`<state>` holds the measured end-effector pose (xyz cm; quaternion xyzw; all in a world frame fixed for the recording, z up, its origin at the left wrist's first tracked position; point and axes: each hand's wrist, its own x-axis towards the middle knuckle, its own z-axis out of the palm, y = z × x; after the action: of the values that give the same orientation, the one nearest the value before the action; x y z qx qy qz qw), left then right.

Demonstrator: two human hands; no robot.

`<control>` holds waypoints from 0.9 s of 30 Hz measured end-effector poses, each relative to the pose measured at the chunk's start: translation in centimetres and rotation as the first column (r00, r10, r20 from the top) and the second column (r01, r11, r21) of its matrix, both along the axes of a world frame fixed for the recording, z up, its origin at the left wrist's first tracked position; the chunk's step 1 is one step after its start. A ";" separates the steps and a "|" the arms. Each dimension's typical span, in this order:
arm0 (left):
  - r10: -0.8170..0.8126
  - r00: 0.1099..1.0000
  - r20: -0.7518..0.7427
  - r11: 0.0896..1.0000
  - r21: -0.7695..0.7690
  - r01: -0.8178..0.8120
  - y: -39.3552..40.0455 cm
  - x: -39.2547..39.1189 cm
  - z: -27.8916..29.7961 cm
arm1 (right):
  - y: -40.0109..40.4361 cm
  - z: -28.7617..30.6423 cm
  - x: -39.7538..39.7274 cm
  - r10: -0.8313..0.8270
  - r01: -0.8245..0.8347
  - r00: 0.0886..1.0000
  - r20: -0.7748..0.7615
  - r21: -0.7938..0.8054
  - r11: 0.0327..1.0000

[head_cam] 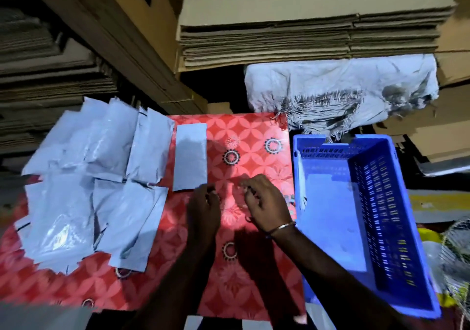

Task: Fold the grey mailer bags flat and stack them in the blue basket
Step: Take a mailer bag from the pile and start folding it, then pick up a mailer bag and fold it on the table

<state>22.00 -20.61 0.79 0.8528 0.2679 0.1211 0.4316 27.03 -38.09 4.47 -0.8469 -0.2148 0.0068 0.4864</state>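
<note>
A loose pile of grey mailer bags [84, 184] covers the left half of the red patterned tabletop [254, 131]. One bag folded into a narrow flat strip [190, 156] lies apart from the pile, near the table's middle. My left hand [203, 212] rests just below the strip's lower edge, fingertips beside its corner. My right hand [264, 202] hovers close by on the right with curled fingers and nothing visible in it. The blue basket [318, 144] stands at the right, holding one grey bag leaning on its left wall [301, 182].
Stacks of flattened cardboard [305, 37] rise behind and at the left. A frayed white sack [338, 93] lies behind the basket. A wire fan guard [455, 253] is at the far right edge.
</note>
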 end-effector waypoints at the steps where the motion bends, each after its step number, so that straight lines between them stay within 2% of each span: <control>1: 0.004 1.000 0.015 0.998 0.055 -0.005 1.4 0.5 -0.1 | 1.1 0.1 -0.3 0.016 -0.016 1.000 -0.001 -0.041 0.999; 4: -0.008 1.000 0.004 0.959 0.284 0.006 4.8 1.7 -0.6 | 4.3 -0.1 -0.3 0.087 -0.091 0.996 -0.031 -0.237 0.967; 6: -0.050 0.996 -0.079 0.910 0.406 0.078 6.4 2.0 -0.6 | 6.6 -0.6 0.6 0.154 -0.167 0.986 -0.064 -0.377 0.911; 7: -0.067 0.987 -0.149 0.900 0.417 0.124 7.1 2.0 -0.8 | 7.8 -1.1 1.1 0.188 -0.212 0.977 -0.099 -0.418 0.883; 9: -0.081 0.952 -0.294 0.904 0.380 0.194 8.6 1.9 -1.6 | 10.3 -2.2 2.1 0.239 -0.294 0.955 -0.177 -0.445 0.846; 11: -0.140 0.932 -0.335 0.883 0.384 0.270 9.9 1.5 -2.7 | 12.3 -3.6 2.8 0.265 -0.326 0.944 -0.194 -0.443 0.835; 14: -0.337 0.898 -0.284 0.827 0.366 0.427 11.3 0.8 -4.0 | 14.0 -5.1 2.9 0.257 -0.326 0.944 -0.205 -0.483 0.813; 19: -0.388 0.878 -0.280 0.831 0.307 0.465 12.7 0.2 -4.9 | 13.4 -7.2 0.7 0.286 -0.255 0.958 -0.034 -0.563 0.786; 22: -0.461 0.843 -0.279 0.798 0.284 0.531 13.1 0.0 -4.3 | 12.9 -6.7 -0.9 0.297 -0.215 0.954 0.043 -0.593 0.776; 27: -0.648 0.744 -0.161 0.692 0.283 0.664 13.7 -0.1 -3.3 | 11.7 -6.6 -6.4 0.268 -0.231 0.963 -0.030 -0.604 0.763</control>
<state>21.87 -6.96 -2.48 0.9532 -0.0674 -0.0196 0.2942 20.65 -26.40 -2.16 -0.9208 -0.3263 0.1146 0.1803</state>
